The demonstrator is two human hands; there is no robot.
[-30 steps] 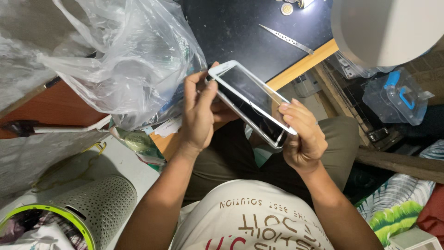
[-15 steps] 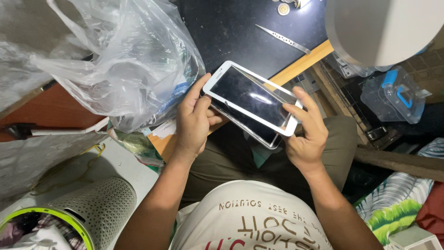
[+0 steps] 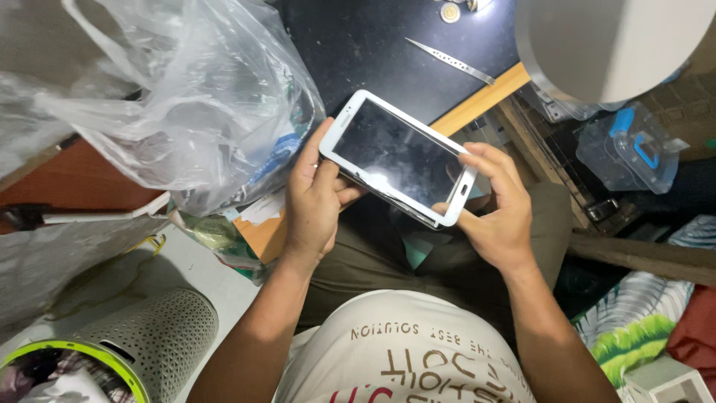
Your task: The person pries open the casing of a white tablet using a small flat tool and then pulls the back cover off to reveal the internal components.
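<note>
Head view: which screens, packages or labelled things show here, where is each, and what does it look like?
Tablet: held between left hand and right hand, white frame, dark blank screen.
Plastic bag: left of the tablet, clear, crumpled, holding packets.
Plastic box: right side, clear with blue latches.
Shirt: bottom centre, white with brown and red printed lettering.

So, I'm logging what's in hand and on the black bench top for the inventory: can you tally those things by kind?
White tablet, dark screen, held between left hand and right hand: 1
Metal tweezers on the black bench top: 1
Small round coin-like pieces at the top edge: at least 1, partly cut off
Total: 3 or more
</note>
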